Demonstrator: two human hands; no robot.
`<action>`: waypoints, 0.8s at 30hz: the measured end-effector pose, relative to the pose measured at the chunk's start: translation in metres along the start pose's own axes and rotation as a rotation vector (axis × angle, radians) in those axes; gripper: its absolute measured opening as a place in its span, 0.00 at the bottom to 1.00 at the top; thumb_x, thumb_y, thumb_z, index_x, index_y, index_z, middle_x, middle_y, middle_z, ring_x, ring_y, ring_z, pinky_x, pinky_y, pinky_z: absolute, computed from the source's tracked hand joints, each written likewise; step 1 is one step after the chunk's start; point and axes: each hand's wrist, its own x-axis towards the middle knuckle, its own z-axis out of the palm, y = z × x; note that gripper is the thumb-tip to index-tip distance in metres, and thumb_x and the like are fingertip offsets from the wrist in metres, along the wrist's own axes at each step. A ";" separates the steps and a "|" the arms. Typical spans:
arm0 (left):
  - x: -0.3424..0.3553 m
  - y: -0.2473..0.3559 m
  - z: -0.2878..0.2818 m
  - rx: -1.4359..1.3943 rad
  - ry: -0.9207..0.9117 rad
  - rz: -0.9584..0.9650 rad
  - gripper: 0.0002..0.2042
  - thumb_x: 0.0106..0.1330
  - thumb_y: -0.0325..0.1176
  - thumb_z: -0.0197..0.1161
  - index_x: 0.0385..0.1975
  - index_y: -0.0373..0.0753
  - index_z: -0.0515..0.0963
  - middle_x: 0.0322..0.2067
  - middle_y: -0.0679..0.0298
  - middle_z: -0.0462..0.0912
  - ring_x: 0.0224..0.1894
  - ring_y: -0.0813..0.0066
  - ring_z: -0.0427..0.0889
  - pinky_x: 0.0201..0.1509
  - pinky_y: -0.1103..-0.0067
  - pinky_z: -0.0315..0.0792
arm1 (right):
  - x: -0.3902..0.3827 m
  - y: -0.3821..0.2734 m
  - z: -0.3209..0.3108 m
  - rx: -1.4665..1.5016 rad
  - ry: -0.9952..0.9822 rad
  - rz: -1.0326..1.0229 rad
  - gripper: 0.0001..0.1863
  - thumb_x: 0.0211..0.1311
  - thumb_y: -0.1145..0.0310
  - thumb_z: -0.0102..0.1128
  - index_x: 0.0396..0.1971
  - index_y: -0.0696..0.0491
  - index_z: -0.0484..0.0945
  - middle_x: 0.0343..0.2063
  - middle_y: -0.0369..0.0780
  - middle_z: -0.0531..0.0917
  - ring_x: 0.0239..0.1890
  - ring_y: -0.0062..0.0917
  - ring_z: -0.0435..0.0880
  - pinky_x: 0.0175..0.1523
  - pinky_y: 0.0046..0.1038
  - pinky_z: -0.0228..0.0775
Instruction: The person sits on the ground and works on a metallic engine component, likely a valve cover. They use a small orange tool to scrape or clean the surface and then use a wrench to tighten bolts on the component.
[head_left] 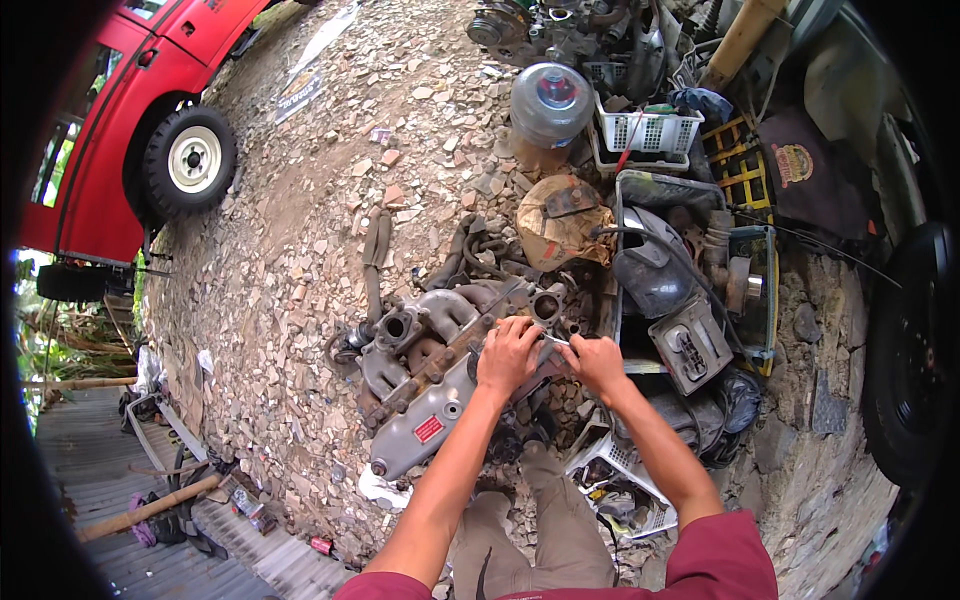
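An engine (425,425) with a grey valve cover lies on the rubble in front of me, manifold pipes (445,312) along its far side. At its right end, my left hand (510,352) is closed with fingers bent down over the engine; what they grip is hidden. Close beside it, my right hand (595,362) is a fist around a thin silvery metal tool (554,340), possibly a wrench. The tool points toward my left fingers. Just beyond the hands sits a round pipe flange (546,306).
A crate (770,300) of car parts stands to the right, with a white basket (650,130) and water jug (552,105) behind. Another white basket (655,515) is by my right leg. A red vehicle (120,120) is parked far left. Corrugated sheeting (100,480) lies near left.
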 end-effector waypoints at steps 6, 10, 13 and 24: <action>0.003 0.003 0.000 0.030 -0.025 -0.006 0.12 0.63 0.37 0.68 0.43 0.43 0.80 0.48 0.65 0.79 0.56 0.64 0.77 0.52 0.66 0.72 | 0.066 0.039 -0.028 -0.162 -0.231 -0.427 0.28 0.68 0.41 0.54 0.18 0.50 0.79 0.13 0.43 0.80 0.21 0.40 0.82 0.33 0.38 0.69; 0.003 0.004 0.001 0.060 -0.029 -0.001 0.12 0.63 0.38 0.67 0.43 0.43 0.79 0.48 0.65 0.78 0.56 0.64 0.76 0.52 0.66 0.72 | 0.085 0.050 -0.020 -0.204 -0.332 -0.530 0.28 0.67 0.39 0.55 0.19 0.49 0.79 0.12 0.41 0.78 0.20 0.39 0.80 0.36 0.37 0.67; 0.002 0.003 0.002 0.085 -0.042 0.004 0.12 0.63 0.39 0.67 0.43 0.43 0.79 0.49 0.65 0.78 0.57 0.64 0.75 0.52 0.66 0.72 | 0.086 0.053 -0.014 -0.206 -0.307 -0.556 0.28 0.67 0.39 0.55 0.20 0.49 0.78 0.11 0.39 0.77 0.20 0.39 0.80 0.36 0.36 0.66; 0.000 0.003 0.005 0.076 -0.045 -0.005 0.12 0.62 0.38 0.68 0.41 0.43 0.79 0.49 0.66 0.77 0.57 0.63 0.74 0.52 0.66 0.72 | 0.087 0.058 0.003 -0.259 -0.295 -0.574 0.29 0.64 0.38 0.57 0.20 0.51 0.76 0.10 0.39 0.77 0.18 0.38 0.81 0.33 0.37 0.67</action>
